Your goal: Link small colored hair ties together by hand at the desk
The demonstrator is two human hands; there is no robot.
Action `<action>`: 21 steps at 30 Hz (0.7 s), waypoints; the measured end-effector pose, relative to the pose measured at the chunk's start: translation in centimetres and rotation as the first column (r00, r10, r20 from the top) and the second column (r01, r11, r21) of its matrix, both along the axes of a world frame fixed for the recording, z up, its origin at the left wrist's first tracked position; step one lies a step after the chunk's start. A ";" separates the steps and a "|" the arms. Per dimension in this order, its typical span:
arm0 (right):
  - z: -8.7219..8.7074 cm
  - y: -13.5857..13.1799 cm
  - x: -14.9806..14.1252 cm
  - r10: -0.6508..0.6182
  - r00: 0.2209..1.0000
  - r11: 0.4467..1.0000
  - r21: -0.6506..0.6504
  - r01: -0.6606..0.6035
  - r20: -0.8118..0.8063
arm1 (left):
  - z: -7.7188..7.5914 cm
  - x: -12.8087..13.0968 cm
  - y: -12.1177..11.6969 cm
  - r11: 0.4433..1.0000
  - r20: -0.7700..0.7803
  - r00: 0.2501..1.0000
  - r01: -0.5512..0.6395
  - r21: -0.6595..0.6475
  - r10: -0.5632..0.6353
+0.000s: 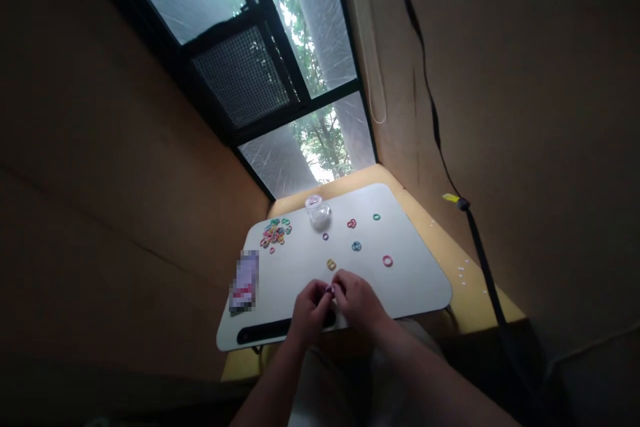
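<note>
Brown walls (540, 100) fill the left and right sides of the frame. Between them, from the upper left to the centre, slants a dark-framed window (305, 103), with green leaves showing through its panes and a mesh panel in its middle section. Below the window a yellow surface (477, 303) spreads through the centre and lower right. On it stands a white bench (410, 287) with rounded corners, filling the lower centre. A black strap (434, 113) runs from the upper edge down the right side, with a yellow tag (451, 197) near its knot.

The right hand (357, 297) and left hand (310, 310) meet at the lower centre, over the near edge of the bench. Both are closed, their fingertips pinching a small purple item between them. Under the left hand runs a long black slot (265, 331); a pixelated purple packet (245, 280) lies at the bench's left side.

At the bench's far edge, near the frame's centre, sits a clear container (321, 217), a round clear piece (313, 202) just behind it. Left of these lies a pile of coloured rings (274, 233). Smaller still are the red rings (352, 223), blue rings (357, 246) and yellow rings (331, 265), each group apart, right of centre or just above the hands. A pink ring (387, 261), a green ring (377, 217) and a purple ring (325, 237) lie separately. Smallest is the purple item (329, 289), mostly hidden by the fingers at lower centre.
</note>
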State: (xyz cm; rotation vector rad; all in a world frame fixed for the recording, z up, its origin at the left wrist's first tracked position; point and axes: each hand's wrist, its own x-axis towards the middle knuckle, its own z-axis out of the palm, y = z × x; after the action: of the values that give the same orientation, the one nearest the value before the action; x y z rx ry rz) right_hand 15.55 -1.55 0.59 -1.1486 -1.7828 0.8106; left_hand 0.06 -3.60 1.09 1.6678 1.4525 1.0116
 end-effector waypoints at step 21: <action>-0.7 0.0 -0.6 -0.003 0.998 1.000 0.028 0.001 0.058 | -0.7 -0.2 0.1 0.989 0.052 0.989 -0.138 0.048 0.136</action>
State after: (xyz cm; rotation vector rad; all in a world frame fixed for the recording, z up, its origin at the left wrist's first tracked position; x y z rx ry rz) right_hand 14.92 -1.51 -0.12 -1.1661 -1.8348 0.7553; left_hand -0.10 -3.49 0.44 1.5852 1.5372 1.1660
